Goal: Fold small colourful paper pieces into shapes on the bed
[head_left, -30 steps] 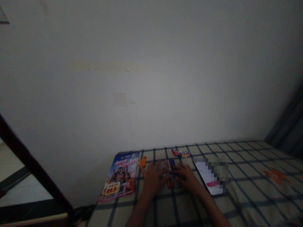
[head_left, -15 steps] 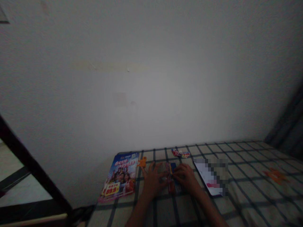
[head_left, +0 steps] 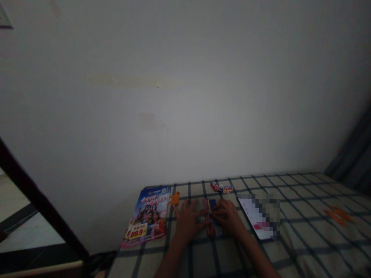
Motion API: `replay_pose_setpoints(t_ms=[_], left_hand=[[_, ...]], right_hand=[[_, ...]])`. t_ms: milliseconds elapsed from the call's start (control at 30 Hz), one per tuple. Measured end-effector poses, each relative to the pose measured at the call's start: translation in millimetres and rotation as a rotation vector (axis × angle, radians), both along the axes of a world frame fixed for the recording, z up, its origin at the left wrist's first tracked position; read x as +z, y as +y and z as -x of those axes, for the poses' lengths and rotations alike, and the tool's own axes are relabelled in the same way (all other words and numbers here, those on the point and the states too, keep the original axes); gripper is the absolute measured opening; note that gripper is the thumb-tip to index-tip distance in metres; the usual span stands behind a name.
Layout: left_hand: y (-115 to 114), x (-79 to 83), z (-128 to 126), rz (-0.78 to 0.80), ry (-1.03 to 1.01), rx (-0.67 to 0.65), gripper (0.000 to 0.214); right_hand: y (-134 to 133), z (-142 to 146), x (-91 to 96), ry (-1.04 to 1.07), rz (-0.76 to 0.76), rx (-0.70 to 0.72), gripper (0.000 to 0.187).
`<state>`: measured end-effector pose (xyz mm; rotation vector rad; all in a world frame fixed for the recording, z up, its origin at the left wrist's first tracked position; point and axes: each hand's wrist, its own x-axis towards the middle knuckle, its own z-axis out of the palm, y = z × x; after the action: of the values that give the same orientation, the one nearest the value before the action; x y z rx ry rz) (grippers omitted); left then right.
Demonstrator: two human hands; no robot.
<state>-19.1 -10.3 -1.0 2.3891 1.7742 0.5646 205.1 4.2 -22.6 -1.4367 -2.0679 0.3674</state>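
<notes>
I touch bright paper [head_left: 210,230]: my left hand [head_left: 188,222], spread wide, at nine o'clock; my right hand [head_left: 229,214], curled, at three. Pinching? I can't tell.

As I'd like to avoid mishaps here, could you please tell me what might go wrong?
The small colourful paper could slip or crease crookedly, since fingers of the left hand and right hand meet over it. The right forearm lies close to the phone and might nudge it. Dim light may hide the paper's edges.
</notes>
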Motion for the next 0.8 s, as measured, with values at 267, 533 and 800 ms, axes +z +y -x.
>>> replay_pose_setpoints(t_ms=[267, 533, 800], left_hand=[[-0.8, 2.4, 0.9, 0.027, -0.055, -0.006, 0.039], [-0.9, 2.8, -0.3, 0.033, -0.032, 0.016, 0.038], [-1.1, 4.0, 1.7, 0.047, -0.046, 0.006, 0.041]], right_hand=[[-1.6, -1.2, 1.1, 0.031, 0.011, 0.013, 0.016], [-3.4, -0.6, 3.0, 0.001, -0.007, 0.014, 0.016], [-2.7, -2.6, -0.2, 0.020, 0.002, 0.029, 0.016]])
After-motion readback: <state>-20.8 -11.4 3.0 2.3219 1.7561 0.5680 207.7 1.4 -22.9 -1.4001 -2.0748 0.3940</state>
